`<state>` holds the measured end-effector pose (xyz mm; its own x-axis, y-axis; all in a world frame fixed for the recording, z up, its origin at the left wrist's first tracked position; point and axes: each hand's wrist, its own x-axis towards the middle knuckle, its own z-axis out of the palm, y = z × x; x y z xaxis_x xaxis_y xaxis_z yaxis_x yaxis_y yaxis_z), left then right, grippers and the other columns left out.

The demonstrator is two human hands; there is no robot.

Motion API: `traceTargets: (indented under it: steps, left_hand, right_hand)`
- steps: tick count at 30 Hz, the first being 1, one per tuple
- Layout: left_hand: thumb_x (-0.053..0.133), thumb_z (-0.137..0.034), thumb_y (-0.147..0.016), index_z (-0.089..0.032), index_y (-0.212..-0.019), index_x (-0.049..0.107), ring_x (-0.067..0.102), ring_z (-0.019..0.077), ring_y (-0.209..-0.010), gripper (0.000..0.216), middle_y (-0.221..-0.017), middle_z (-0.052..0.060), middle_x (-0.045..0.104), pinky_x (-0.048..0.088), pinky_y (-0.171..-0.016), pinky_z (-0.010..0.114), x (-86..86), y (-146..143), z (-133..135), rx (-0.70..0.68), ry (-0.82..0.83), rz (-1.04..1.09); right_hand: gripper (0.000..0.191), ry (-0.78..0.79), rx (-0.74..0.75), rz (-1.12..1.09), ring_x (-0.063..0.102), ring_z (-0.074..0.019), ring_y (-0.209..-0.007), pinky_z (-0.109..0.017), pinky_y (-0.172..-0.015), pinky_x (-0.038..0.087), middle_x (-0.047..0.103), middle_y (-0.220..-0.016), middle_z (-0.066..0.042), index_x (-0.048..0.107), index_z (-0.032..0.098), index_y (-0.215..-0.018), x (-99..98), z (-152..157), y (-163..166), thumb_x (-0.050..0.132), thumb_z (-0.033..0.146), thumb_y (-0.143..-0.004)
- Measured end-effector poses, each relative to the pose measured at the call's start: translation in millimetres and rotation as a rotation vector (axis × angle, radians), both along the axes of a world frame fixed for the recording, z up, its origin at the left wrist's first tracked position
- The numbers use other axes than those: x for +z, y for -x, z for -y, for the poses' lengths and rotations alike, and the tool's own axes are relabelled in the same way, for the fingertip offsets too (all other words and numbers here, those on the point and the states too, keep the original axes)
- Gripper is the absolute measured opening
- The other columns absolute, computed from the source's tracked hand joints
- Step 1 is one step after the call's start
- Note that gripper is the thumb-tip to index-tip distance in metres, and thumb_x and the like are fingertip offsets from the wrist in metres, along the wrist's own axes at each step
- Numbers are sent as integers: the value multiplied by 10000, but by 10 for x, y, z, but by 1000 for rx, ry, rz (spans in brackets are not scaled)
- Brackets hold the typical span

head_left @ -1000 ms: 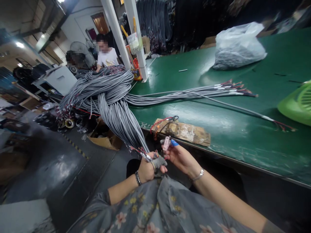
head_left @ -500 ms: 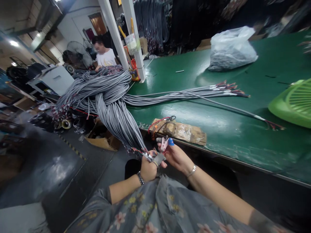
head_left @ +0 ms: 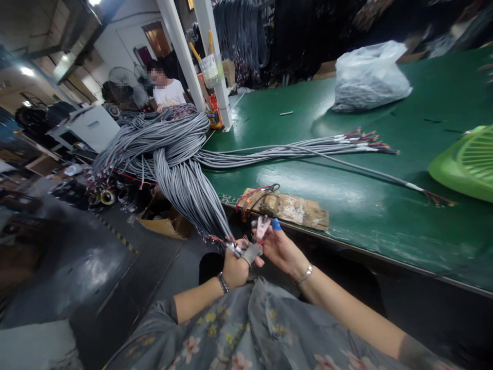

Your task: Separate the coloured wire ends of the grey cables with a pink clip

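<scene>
My left hand (head_left: pixel 235 267) is closed around the stripped end of a grey cable (head_left: pixel 200 200) that hangs down from the big grey bundle; grey tape wraps one of its fingers. Coloured wire tips stick out above the fist. Just right of it, my right hand (head_left: pixel 280 247) pinches a small pale pink clip-like tool (head_left: pixel 263 225) between thumb and fingers, and a blue cap covers one fingertip. The two hands almost touch, in front of the edge of the green table (head_left: pixel 346 195).
A heap of grey cables (head_left: pixel 154 141) spills off the table's left end toward the floor. More cables (head_left: pixel 308 149) lie across the table. A taped cardboard piece (head_left: pixel 292 208), a plastic bag (head_left: pixel 367 77) and a green fan (head_left: pixel 468 162) rest on it. A person (head_left: pixel 167 90) works behind.
Both hands stay together in the same place. The pink tool in my right hand has tilted slightly; the view shifted a little to the right then back.
</scene>
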<state>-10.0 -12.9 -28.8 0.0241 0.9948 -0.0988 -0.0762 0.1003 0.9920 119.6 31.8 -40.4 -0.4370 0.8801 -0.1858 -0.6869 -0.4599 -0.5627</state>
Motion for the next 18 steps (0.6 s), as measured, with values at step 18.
traceTargets:
  steps: [18]
  left_hand:
    - [679, -445, -726, -171, -674, 595, 610, 154, -478, 291, -460, 1, 609, 469, -543, 265, 22, -85, -62, 88, 37, 105]
  right_hand:
    - [272, 13, -50, -3, 559, -138, -620, -268, -556, 468, 651, -704, -6, 695, 216, -835, 8, -9, -35, 742, 455, -714]
